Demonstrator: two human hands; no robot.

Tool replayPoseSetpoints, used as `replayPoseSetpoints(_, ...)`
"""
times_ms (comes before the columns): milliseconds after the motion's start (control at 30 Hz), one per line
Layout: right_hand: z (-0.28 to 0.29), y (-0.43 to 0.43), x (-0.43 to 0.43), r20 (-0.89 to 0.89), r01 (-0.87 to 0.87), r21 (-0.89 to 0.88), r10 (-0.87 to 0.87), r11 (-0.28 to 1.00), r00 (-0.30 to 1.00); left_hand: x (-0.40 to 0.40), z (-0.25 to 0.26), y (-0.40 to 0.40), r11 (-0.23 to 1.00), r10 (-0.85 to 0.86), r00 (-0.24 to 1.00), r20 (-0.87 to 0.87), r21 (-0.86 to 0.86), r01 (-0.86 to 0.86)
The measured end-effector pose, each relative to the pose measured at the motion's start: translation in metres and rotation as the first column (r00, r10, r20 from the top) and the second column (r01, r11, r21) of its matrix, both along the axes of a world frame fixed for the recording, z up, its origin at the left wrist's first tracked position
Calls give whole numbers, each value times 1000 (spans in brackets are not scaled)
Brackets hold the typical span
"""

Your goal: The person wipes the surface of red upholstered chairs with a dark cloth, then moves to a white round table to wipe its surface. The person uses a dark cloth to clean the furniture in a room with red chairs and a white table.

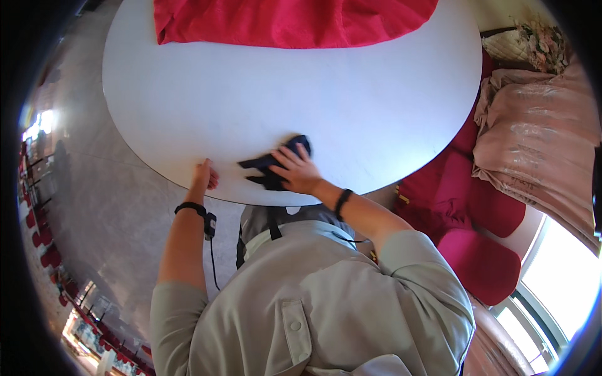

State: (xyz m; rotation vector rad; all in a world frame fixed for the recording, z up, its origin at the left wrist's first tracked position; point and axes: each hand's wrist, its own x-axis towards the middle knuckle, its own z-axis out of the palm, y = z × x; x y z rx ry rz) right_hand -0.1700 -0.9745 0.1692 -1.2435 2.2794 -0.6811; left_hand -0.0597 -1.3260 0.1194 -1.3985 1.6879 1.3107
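A dark cloth (269,175) lies bunched on the white round tabletop (291,94), close to its near edge. My right hand (297,170) presses down on this cloth with the fingers spread over it. Two pointed folds of the cloth stick out to the left. To the left of the cloth, my left hand (206,176) rests at or just over the table's near-left edge. Its fingers are curled in, and I see nothing held in them. A red cloth (296,23) covers the far part of the tabletop.
Red upholstered chairs (479,263) stand to the right, beside a pinkish curtain (536,136) and a bright window (562,277). Dried flowers (541,47) are at the upper right. Grey floor (117,211) extends to the left, with rows of red chairs (44,239) farther off.
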Motion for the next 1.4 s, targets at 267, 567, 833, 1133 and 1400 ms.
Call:
replayPoseSetpoints(267,12,244,-70,-426,719,237,-595,653,681,8,-4,-11,998,-16,1000,23,-54,17)
replayPoseSetpoints(567,-58,282,-90,-637,995,-77,-771,63,0,4,-6,-13,998,-57,995,78,-24,59)
replayPoseSetpoints(833,-64,194,13,-602,997,-54,-798,52,9,-10,-18,13,944,-231,973,10,246,222)
replayPoseSetpoints(1133,-41,3,105,-354,677,23,-627,735,693,-9,-12,36,770,-536,827,-170,303,561)
replayPoseSetpoints(1400,-56,19,98,-342,367,-180,-408,913,846,12,-32,-71,839,-544,833,-102,-60,541)
